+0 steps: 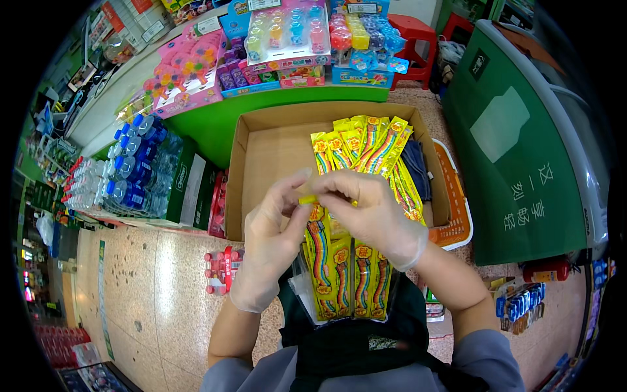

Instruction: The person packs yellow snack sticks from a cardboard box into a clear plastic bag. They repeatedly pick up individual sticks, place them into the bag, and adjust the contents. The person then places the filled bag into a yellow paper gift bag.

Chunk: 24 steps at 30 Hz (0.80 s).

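Observation:
My left hand (272,230) and my right hand (374,208) wear thin clear gloves and meet in front of me. Between their fingertips they pinch the top end of a yellow candy packet (319,255) printed with a rainbow strip. Below them, a clear plastic holder (351,294) rests on my lap with several like packets (363,274) standing in it side by side. Beyond my hands, more yellow packets (377,142) lie in a loose pile at the right of an open cardboard box (269,147). My right hand covers part of that pile.
A dark blue folded cloth (416,169) lies in the box's right side, beside an orange basket (453,206). Bottled water packs (142,171) stand at left. A counter (303,98) with candy displays (289,36) runs behind; a green cooler (519,147) stands at right.

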Available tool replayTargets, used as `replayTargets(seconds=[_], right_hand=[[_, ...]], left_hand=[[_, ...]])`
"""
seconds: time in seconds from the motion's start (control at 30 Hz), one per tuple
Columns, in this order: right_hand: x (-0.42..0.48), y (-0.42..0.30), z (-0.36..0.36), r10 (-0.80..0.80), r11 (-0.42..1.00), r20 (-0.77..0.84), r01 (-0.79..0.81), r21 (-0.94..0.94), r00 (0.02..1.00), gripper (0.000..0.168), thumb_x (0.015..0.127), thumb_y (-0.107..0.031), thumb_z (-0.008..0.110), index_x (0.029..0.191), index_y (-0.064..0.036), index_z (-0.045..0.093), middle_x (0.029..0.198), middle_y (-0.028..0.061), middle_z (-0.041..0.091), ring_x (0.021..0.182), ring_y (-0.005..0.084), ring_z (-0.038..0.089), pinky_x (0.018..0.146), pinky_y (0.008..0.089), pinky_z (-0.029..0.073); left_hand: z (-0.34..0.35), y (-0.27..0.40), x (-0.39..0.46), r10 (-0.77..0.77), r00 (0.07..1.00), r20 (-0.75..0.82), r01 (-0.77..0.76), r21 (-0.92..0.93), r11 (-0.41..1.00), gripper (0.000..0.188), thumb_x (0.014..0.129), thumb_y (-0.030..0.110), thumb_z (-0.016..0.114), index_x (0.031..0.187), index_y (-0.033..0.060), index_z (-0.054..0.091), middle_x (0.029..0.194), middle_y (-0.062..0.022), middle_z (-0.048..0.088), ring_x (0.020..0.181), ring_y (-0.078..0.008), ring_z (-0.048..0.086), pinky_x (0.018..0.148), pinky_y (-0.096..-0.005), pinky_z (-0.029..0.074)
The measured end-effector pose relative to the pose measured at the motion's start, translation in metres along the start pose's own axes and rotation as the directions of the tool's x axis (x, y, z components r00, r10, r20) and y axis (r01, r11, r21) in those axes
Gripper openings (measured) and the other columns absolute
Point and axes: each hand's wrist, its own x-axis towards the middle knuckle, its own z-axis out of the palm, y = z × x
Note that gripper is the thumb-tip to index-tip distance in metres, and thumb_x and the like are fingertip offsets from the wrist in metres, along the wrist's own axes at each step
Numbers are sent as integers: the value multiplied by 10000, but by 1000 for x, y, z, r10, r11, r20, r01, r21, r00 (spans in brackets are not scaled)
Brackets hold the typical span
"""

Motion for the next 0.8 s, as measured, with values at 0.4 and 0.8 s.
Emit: replayTargets(seconds=[0.4,0.8], right_hand=[[-34,0,5,-237,804,189,302,-512,953,168,720,-44,698,885,-70,676,963,75,624,1079,306,545,933,467,398],[-45,-1,10,-146,760,257,275,-589,955,166,699,-72,703,864,-59,704,1299,175,499,1334,408,348,1066,566,277]], left_hand=[[-5,-4,-43,291,949,122,-311,522,794,337,735,-49,687,1048,74,661,831,-65,626,751,-231,574,663,-357,433],[-2,-5,-50,344,929,136,-361,541,760,328,727,-37,690,1021,104,652,897,-32,644,832,-228,563,750,-360,400]])
